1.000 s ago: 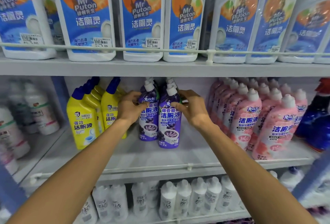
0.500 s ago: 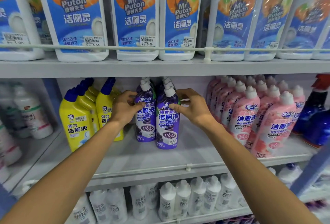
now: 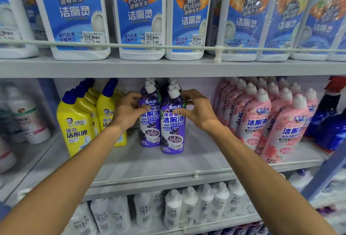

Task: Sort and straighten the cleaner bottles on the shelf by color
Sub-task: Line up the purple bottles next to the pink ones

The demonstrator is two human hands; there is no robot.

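Two purple bottles point(image 3: 173, 122) stand upright at the front of their rows in the middle of the grey shelf point(image 3: 142, 167), and we have one hand on each. Our left hand point(image 3: 129, 110) wraps the left side of the left purple bottle point(image 3: 150, 122), thumb across its label and fingers curled round its shoulder, so it grips that bottle. Our right hand point(image 3: 196, 111) meets the front purple bottle from the right, thumb pressed on the label and fingers arched over its shoulder just under the white cap point(image 3: 173, 91); it is pinching that bottle. The two bottles touch side by side, the right one standing a little nearer the shelf's front edge. More purple bottles line up behind them, only their caps showing. To the left, yellow bottles point(image 3: 74, 122) with blue caps stand just beside our left wrist, leaving little room on that side. To the right, bare shelf lies between the purple pair and the pink bottles point(image 3: 252, 122), which stand in tight rows. Open shelf also lies in front of the purple bottles, up to the thin rail point(image 3: 195, 174) along the front edge. Above, the upper shelf point(image 3: 168, 68) sits close over the caps and carries white bottles point(image 3: 142, 19) with blue labels.
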